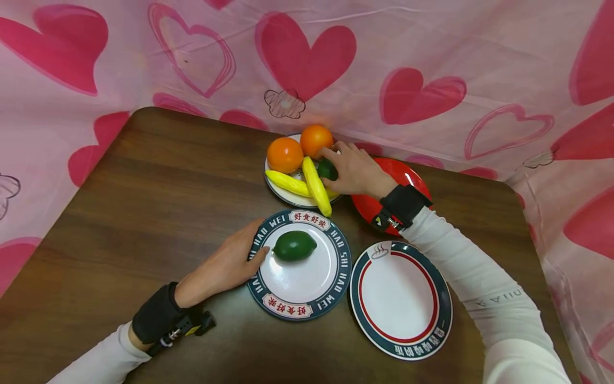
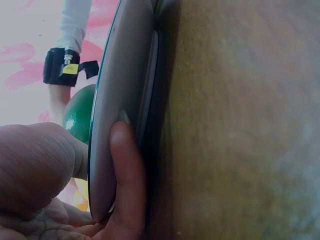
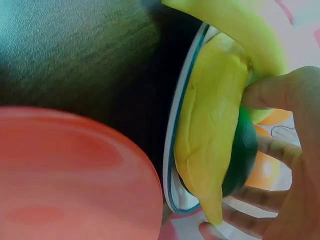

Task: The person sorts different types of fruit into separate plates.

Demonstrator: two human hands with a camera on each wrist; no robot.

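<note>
Watching the feeds from here: right hand is up at about 12 o'clock on the table, fingers curled around the dark green lime in the white fruit plate. That lime sits wedged against two yellow bananas, with two oranges just behind. In the right wrist view the fingers wrap the green fruit while a banana presses right against it, so I'd say lift straight up and a bit toward 3 o'clock, otherwise the banana gets dragged off the rim.

Left hand is at roughly 9 o'clock of the lettered plate, pinching its edge: thumb on top of the rim, a finger tucked underneath per the left wrist cam. It looks like it's steadying that plate, which already holds another lime, touching nothing else.

The red-ringed plate sits just beside it at 3 o'clock, and the red plate lies under the right wrist.
</note>
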